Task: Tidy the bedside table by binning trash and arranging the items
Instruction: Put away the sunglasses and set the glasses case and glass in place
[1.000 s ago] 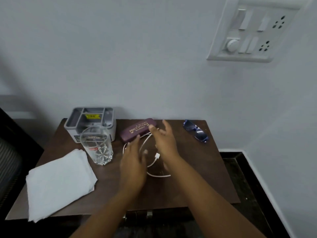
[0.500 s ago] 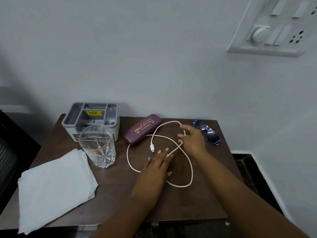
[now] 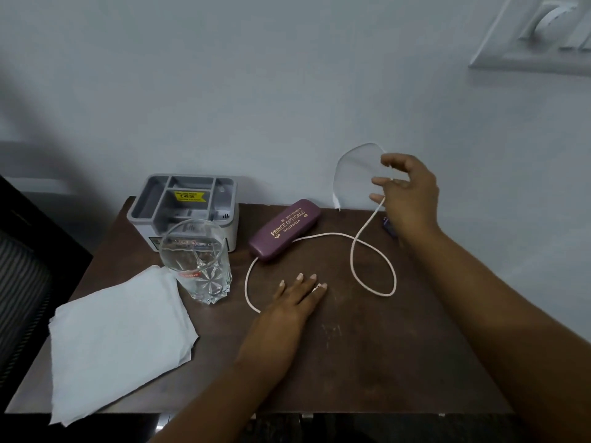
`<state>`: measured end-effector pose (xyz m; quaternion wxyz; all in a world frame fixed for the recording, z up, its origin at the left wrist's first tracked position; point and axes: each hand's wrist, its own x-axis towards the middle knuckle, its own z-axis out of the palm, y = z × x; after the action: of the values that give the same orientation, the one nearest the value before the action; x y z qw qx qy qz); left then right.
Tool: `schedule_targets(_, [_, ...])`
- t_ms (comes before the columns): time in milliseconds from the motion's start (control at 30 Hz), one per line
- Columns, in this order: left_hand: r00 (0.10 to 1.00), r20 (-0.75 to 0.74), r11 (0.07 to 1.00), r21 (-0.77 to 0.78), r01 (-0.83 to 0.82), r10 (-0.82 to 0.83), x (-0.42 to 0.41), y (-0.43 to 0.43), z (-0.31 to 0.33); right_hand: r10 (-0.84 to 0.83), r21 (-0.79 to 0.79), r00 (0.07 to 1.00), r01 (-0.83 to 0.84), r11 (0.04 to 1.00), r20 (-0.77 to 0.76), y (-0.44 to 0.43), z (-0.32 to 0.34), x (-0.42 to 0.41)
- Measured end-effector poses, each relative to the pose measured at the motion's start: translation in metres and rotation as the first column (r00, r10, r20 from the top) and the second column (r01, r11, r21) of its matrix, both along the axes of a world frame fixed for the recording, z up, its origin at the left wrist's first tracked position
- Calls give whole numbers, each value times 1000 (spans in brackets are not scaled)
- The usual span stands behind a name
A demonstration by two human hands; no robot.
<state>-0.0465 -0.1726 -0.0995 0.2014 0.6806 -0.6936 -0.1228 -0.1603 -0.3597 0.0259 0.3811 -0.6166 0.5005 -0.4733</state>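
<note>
A white charging cable (image 3: 351,251) lies in loops on the dark wooden bedside table (image 3: 367,346). My right hand (image 3: 406,193) pinches the cable near one end and holds it lifted above the table's back right, the plug end arcing up in front of the wall. My left hand (image 3: 297,302) rests flat on the table, fingers pressing the cable's other end down. A maroon glasses case (image 3: 284,228) lies at the back middle, with the cable running against it. Blue sunglasses (image 3: 388,225) are mostly hidden behind my right wrist.
A grey compartmented organiser (image 3: 185,203) stands at the back left, with an empty cut glass tumbler (image 3: 196,260) in front of it. A folded white cloth (image 3: 118,337) covers the front left corner. A switchboard (image 3: 537,33) hangs on the wall, upper right.
My right hand has lifted one end of the cable up and to the right, stretching the loops out. My left hand stayed pressed on the table over the other end.
</note>
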Motion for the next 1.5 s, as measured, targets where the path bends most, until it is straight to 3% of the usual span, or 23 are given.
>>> schedule_targets(67, [1000, -20, 1000, 12, -17, 17, 3, 7, 6, 37, -81, 996, -31, 996, 81, 9, 15, 3])
schedule_targets(167, [995, 76, 998, -38, -59, 61, 2, 17, 5, 117, -274, 991, -95, 957, 67, 17, 35, 19])
schedule_targets(233, [996, 66, 997, -48, -58, 61, -3, 24, 3, 163, -451, 987, -145, 881, 0, 16, 43, 41])
schedule_targets(333, [996, 72, 998, -45, -49, 52, -8, 29, 6, 221, -625, 945, -327, 709, -243, 12, 39, 86])
schedule_targets(433, [995, 86, 998, -37, -45, 48, -10, 30, 9, 293, -551, 858, -498, 669, -421, 17, 29, 127])
schedule_targets(567, [997, 61, 998, -46, -44, 47, -12, 31, 7, 493, -305, 785, -606, 734, -374, 31, 28, 168])
schedule_targets(667, [997, 75, 998, -51, -24, 28, -10, 29, 4, 695, -86, 597, -780, 620, -400, 46, 24, 189])
schedule_targets(733, [997, 73, 998, -54, -18, 22, -9, 29, 2, 707, -20, 423, -865, 501, -567, 53, 13, 198])
schedule_targets(800, [998, 67, 998, -64, -10, 14, -8, 29, 0, 717, 62, 329, -886, 460, -614, 55, 2, 203])
schedule_targets(867, [998, 67, 996, -88, -14, 20, -8, 29, -1, 794, 121, 354, -877, 466, -495, 54, -1, 203])
schedule_targets(1000, [998, 17, 990, -132, -55, 57, -11, 29, 1, 762, 77, 610, -767, 636, -216, 34, -2, 175])
schedule_targets(1067, [998, 9, 990, -130, -55, 57, -11, 29, 2, 713, 101, 656, -714, 692, -250, 17, -5, 149])
schedule_targets(1200, [998, -4, 989, -132, -61, 61, -8, 29, 4, 635, 118, 659, -651, 750, -402, 6, -13, 105])
schedule_targets(1267, [994, -91, 987, -140, -73, 61, -8, 29, 5, 658, 217, 554, -657, 722, -510, 6, -22, 95])
schedule_targets(1333, [974, -216, 981, -161, -104, 67, -8, 30, 4, 686, 388, 319, -637, 666, -654, 3, -33, 91])
schedule_targets(1400, [948, -305, 972, -177, -152, 93, -5, 31, 3, 604, 423, 120, -608, 672, -788, 2, -40, 91])
schedule_targets(1433, [944, -316, 966, -197, -168, 99, -3, 31, 3, 543, 396, 58, -621, 676, -837, 3, -42, 92])
schedule_targets(1500, [955, -284, 947, -273, -168, 87, 0, 33, 6, 435, 300, 39, -669, 680, -899, 4, -38, 89])
